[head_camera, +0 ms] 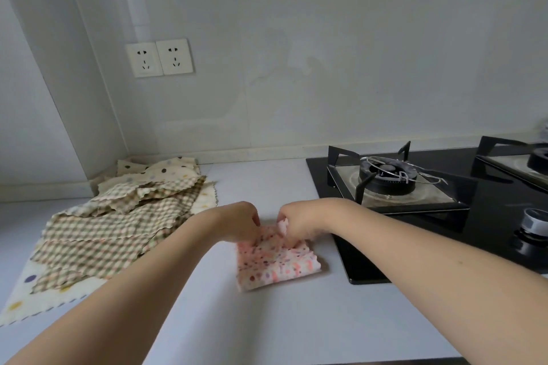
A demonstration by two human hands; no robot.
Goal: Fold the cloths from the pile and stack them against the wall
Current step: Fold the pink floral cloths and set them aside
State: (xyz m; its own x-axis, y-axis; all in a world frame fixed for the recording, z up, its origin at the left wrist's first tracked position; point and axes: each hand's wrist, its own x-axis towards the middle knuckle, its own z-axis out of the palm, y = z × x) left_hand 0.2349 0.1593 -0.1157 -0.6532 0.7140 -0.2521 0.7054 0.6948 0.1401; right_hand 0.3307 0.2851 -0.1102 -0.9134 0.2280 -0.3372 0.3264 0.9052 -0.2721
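Head view: the fingers of the left hand (241,221) are curling down onto the far edge of a pink spotted cloth (275,258), pinching it there, while the right hand (296,224) is gripping the same far edge beside it, with a small lip of fabric bunching up between its fingers. The two hands are sitting close together but not touching. The cloth is lying on the bench (252,320) in front of the person, already doubled into a thick square, just beside the black stove (415,216).

By the look of it, the person is drawing the far edge over for another fold. To do this well, they should be keeping both corners level, laying the edge squarely over the near one, and pressing the crease flat so the layers are not sliding apart.

Well to the left, the pile of unfolded cloths (112,231), checked ones over spotted cream ones, is sprawling across the bench toward the corner. No stack is showing yet against the wall (326,83). No boxes, baskets or other containers are appearing in view.
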